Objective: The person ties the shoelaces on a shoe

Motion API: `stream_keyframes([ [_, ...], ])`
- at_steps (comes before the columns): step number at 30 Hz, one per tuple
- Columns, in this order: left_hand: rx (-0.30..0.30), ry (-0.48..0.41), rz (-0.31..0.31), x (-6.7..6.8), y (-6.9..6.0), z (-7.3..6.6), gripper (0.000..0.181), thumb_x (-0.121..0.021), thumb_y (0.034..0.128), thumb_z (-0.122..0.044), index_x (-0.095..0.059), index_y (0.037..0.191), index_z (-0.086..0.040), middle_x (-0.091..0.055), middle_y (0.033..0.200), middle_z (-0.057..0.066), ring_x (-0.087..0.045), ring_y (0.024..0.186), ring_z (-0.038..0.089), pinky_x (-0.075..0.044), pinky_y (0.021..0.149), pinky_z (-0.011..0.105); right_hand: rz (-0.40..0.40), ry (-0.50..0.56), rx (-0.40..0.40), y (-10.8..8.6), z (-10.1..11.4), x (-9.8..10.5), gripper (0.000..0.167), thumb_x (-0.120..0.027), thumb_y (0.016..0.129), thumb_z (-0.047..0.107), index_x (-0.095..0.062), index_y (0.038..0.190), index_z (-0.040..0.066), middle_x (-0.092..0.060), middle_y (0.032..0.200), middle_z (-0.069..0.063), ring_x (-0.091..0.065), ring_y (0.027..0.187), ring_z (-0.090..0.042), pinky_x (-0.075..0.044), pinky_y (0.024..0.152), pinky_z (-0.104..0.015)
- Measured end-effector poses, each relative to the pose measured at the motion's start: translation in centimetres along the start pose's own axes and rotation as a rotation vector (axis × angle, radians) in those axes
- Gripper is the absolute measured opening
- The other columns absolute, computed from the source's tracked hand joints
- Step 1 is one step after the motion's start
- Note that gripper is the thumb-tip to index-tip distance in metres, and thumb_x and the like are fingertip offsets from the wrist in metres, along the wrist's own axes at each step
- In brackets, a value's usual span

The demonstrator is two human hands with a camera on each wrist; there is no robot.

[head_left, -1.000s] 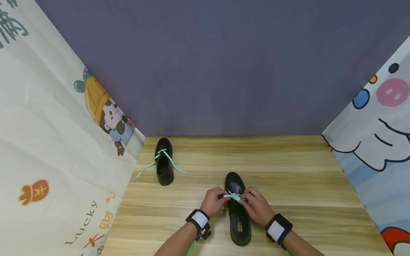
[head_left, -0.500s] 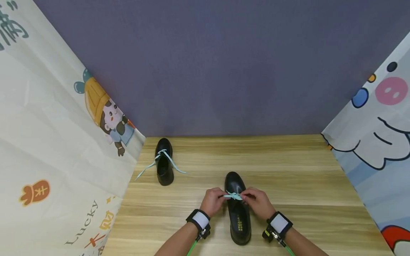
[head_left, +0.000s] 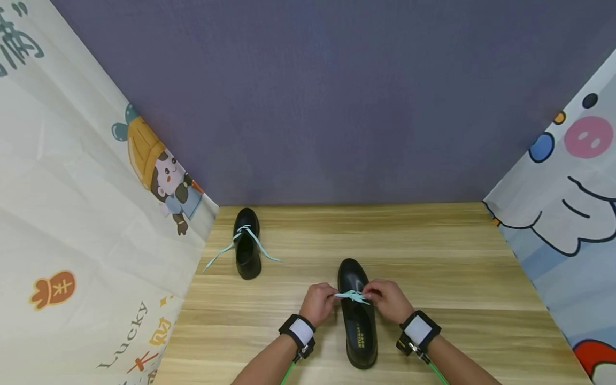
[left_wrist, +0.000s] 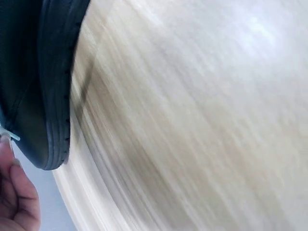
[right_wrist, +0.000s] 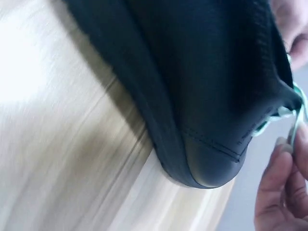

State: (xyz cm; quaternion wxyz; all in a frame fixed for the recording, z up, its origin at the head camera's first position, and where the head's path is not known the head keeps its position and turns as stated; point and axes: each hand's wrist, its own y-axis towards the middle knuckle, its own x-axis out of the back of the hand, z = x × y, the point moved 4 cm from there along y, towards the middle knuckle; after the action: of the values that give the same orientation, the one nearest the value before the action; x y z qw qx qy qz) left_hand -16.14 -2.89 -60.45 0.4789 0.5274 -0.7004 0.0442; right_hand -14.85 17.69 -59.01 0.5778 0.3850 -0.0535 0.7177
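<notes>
A black shoe (head_left: 360, 326) stands on the wooden surface between my two hands, toe pointing away. Across its throat lies a pale mint shoelace (head_left: 353, 295), bunched in a bow-like tangle whose exact form is too small to tell. From the left side, my left hand (head_left: 318, 305) pinches the lace between thumb and finger. My right hand (head_left: 389, 300) pinches lace at the shoe's right side; the right wrist view shows its fingertips on the mint shoelace (right_wrist: 299, 115). In the left wrist view, the left hand (left_wrist: 18, 192) is only partly visible beside the shoe (left_wrist: 29, 96).
A second black shoe (head_left: 247, 256) stands at the back left, its loose lace (head_left: 263, 248) spread out to both sides. Behind the wooden surface (head_left: 433, 246) rises a dark grey-purple panel (head_left: 317, 107). Printed white sheets (head_left: 86, 203) border the left and right sides.
My right hand has shifted slightly at the shoe's right side, its wrist turning and its fingers regripping the lace. The left hand keeps its pinch and has barely moved. The shoe has stayed put.
</notes>
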Motion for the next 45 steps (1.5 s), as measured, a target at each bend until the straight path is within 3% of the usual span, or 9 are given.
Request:
stream_keyframes([
  [4,-0.020,0.045,-0.015,0.1,-0.2,0.2,0.014,-0.077,0.0771,0.006,-0.077,0.079,-0.008,-0.071,0.075,0.000,-0.066,0.068,0.008,-0.051,0.065,0.017,-0.024,-0.113,0.067,0.0,0.5,0.0,0.020,-0.076,0.079,-0.009,-0.069,0.081,0.009,-0.063,0.078,0.005,-0.058,0.071,-0.008,-0.050,0.062,-0.028],
  [10,0.006,0.082,-0.007,0.2,-0.4,0.6,0.013,-0.077,0.0772,0.004,-0.078,0.078,-0.009,-0.072,0.075,-0.002,-0.066,0.067,0.007,-0.051,0.063,0.017,-0.055,-0.161,0.051,-0.3,0.7,0.1,0.025,-0.077,0.075,-0.013,-0.068,0.078,0.010,-0.060,0.077,0.007,-0.057,0.071,-0.006,-0.050,0.062,-0.028],
  [15,0.031,0.068,-0.016,0.1,-0.7,0.9,0.011,-0.079,0.0782,0.002,-0.078,0.078,-0.009,-0.072,0.074,-0.001,-0.066,0.067,0.006,-0.050,0.063,0.017,-0.052,-0.152,0.045,-0.5,0.8,0.1,0.025,-0.077,0.075,-0.013,-0.068,0.078,0.010,-0.061,0.077,0.006,-0.059,0.071,-0.008,-0.051,0.062,-0.028],
  [24,0.002,0.026,-0.046,0.3,-0.8,0.9,0.011,-0.080,0.0772,0.002,-0.077,0.078,-0.009,-0.070,0.072,0.000,-0.062,0.065,0.004,-0.048,0.061,0.015,-0.052,-0.150,0.069,-0.5,1.0,0.2,0.023,-0.077,0.076,-0.011,-0.069,0.079,0.010,-0.062,0.078,0.006,-0.059,0.072,-0.006,-0.051,0.062,-0.027],
  [32,0.059,-0.047,-0.022,0.6,-0.7,0.5,0.013,-0.079,0.0775,0.004,-0.079,0.081,-0.009,-0.071,0.077,-0.002,-0.063,0.070,0.003,-0.048,0.064,0.013,-0.034,-0.167,0.040,-0.5,0.7,0.4,0.012,-0.080,0.081,0.004,-0.074,0.085,0.014,-0.068,0.082,0.004,-0.059,0.075,-0.004,-0.050,0.062,-0.026],
  [35,0.086,-0.094,-0.010,0.6,-0.7,0.4,0.010,-0.081,0.0801,-0.002,-0.080,0.087,-0.009,-0.074,0.082,-0.002,-0.066,0.075,0.004,-0.049,0.066,0.014,-0.043,-0.177,0.051,-0.5,1.0,0.5,0.016,-0.082,0.081,0.008,-0.076,0.095,0.013,-0.071,0.089,0.004,-0.062,0.080,-0.008,-0.052,0.065,-0.027],
  [38,0.103,-0.136,0.012,0.5,-0.6,0.3,0.013,-0.082,0.0816,-0.011,-0.080,0.095,-0.010,-0.076,0.089,-0.001,-0.068,0.079,0.005,-0.050,0.069,0.014,-0.021,-0.191,0.023,-0.4,1.5,0.5,0.030,-0.081,0.085,0.019,-0.075,0.113,0.012,-0.073,0.101,0.000,-0.065,0.093,-0.015,-0.055,0.076,-0.036],
  [42,0.105,-0.154,0.059,0.5,-0.6,0.3,0.023,-0.081,0.0839,-0.013,-0.078,0.106,-0.009,-0.074,0.104,0.001,-0.069,0.081,0.008,-0.051,0.070,0.014,0.058,-0.213,-0.053,-0.5,2.3,0.2,0.055,-0.075,0.090,0.041,-0.061,0.138,0.019,-0.067,0.123,-0.007,-0.059,0.116,-0.030,-0.051,0.091,-0.052],
  [45,0.102,-0.136,0.087,0.6,-0.6,0.3,0.030,-0.079,0.0866,-0.013,-0.074,0.116,-0.009,-0.070,0.118,0.005,-0.070,0.089,0.015,-0.054,0.077,0.022,0.120,-0.221,-0.089,-0.8,2.8,-0.4,0.068,-0.071,0.090,0.050,-0.050,0.149,0.023,-0.056,0.138,-0.015,-0.051,0.127,-0.041,-0.047,0.094,-0.061],
])
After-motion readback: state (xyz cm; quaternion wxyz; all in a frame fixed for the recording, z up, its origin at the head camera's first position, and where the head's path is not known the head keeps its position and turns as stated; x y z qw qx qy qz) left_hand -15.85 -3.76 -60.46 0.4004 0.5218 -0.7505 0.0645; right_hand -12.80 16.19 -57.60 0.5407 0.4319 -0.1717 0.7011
